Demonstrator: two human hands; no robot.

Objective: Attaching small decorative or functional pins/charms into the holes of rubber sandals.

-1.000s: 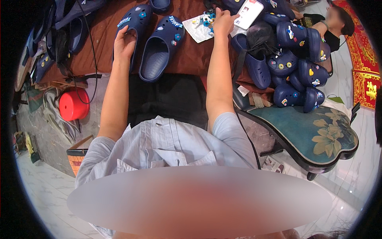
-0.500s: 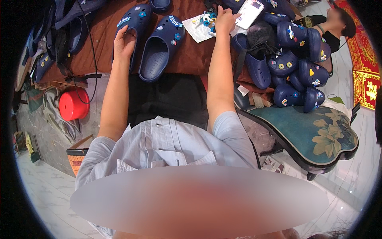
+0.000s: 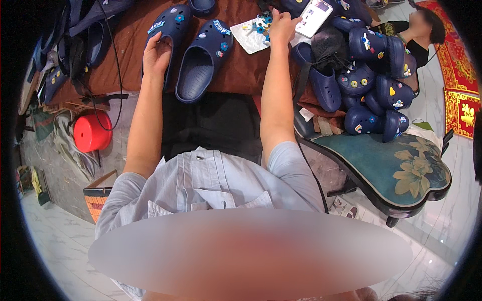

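Left hand (image 3: 157,55): fingers bent, holding the left clog (image 3: 176,27) by the side of its foot opening. Left clog: navy, lying on a brown cloth (image 3: 246,70), toe pointing away from the person, upper set with a blue flower, a pale heart and a lettered banner. Right clog (image 3: 205,57): navy, similarly trimmed, just beside the first, slanted, its heel reaching the near edge of the cloth. Right hand (image 3: 283,29): at the right of a white sheet (image 3: 251,44) bearing small charms (image 3: 261,27) in blue, white and yellow; one finger stretched toward a phone (image 3: 315,19) with a lit screen; contact with it, and anything held in the other fingers, could not be told. Black drawstring pouch (image 3: 330,47): below the phone. Heap of clogs (image 3: 369,45): navy, charm-trimmed, to the right. Further footwear (image 3: 98,45): dark, piled at far left. Stool (image 3: 93,131): red, at lower left. Chair (image 3: 371,160): green floral seat, at right. Other person (image 3: 417,54): dark top, beyond the heap.
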